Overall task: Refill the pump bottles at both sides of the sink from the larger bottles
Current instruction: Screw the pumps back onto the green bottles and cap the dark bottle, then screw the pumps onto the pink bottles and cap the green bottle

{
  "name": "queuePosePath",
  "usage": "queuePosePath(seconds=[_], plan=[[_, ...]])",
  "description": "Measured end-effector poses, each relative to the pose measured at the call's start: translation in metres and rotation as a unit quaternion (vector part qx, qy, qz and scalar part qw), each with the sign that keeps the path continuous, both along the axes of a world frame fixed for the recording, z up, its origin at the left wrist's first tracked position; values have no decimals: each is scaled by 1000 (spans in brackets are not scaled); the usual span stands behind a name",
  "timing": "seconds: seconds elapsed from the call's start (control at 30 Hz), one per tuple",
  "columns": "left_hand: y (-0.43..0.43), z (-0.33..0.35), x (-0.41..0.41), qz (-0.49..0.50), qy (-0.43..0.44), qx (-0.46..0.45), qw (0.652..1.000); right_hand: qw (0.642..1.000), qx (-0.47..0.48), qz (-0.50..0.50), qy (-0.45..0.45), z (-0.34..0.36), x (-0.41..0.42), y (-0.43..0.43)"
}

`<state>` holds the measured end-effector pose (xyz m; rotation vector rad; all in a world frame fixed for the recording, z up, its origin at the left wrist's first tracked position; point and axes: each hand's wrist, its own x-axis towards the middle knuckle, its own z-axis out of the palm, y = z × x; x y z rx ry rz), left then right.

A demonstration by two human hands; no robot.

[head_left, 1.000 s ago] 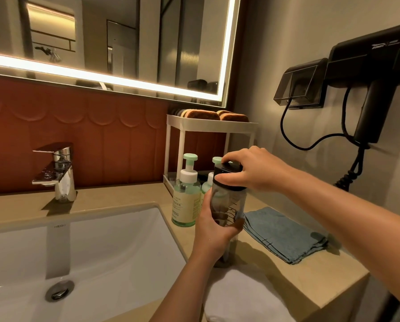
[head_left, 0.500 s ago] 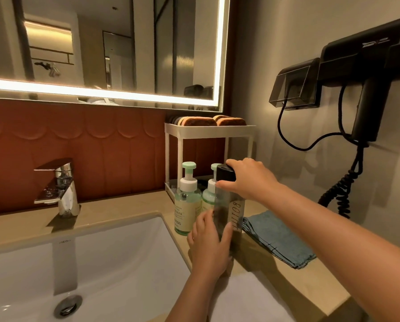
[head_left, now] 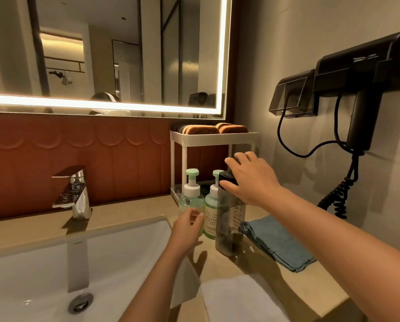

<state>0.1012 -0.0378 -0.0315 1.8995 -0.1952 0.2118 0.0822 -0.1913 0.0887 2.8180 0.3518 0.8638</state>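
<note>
A tall dark translucent bottle (head_left: 229, 228) with a black cap stands upright on the beige counter (head_left: 134, 210), right of the sink. My right hand (head_left: 250, 180) sits on its cap, thumb at the front and fingers over the top. Two green pump bottles stand just left of it: the left pump bottle (head_left: 190, 194) and the right pump bottle (head_left: 211, 210), which is partly hidden by the dark bottle. My left hand (head_left: 186, 228) hovers in front of the left pump bottle, fingers apart and holding nothing.
A white sink (head_left: 43, 275) and chrome faucet (head_left: 74, 191) lie to the left. A white two-tier rack (head_left: 212, 135) stands behind the bottles. A folded blue cloth (head_left: 280, 245) and a white towel (head_left: 236, 298) lie on the counter. A black hair dryer (head_left: 366, 66) hangs on the right wall.
The dark bottle went from being held up in both hands to standing on the counter. My left hand has let go of it and moved left toward the pump bottles.
</note>
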Motion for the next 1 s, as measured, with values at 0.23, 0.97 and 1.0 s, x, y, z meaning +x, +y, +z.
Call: queuePosePath(seconds=[0.23, 0.97, 1.0], plan=[[62, 41, -27, -73, 8, 175, 982, 989, -110, 95, -17, 3, -31, 28], [317, 74, -259, 82, 83, 368, 922, 935, -66, 282, 204, -52, -131, 283], [329, 72, -269, 102, 80, 372, 919, 929, -58, 293, 218, -53, -136, 295]])
